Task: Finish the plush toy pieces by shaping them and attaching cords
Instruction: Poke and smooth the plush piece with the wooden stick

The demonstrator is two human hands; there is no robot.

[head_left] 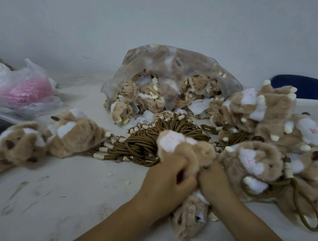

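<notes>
A tan plush toy piece (183,145) with a white muzzle is held upright over the table's near middle. My left hand (167,176) grips its lower left side with curled fingers. My right hand (215,178) grips its lower right side, close against the left hand. Its limp tan body (188,220) hangs down between my wrists. Just behind it lies a heap of brown cords (148,141) with cream wound ends.
A clear bag (172,68) of unturned tan pieces stands at the back. Finished plush toys (263,120) pile up on the right, some with cord loops (302,208). More plush pieces (69,132) lie at the left beside plastic bags (19,88). A blue chair back (297,84) stands far right.
</notes>
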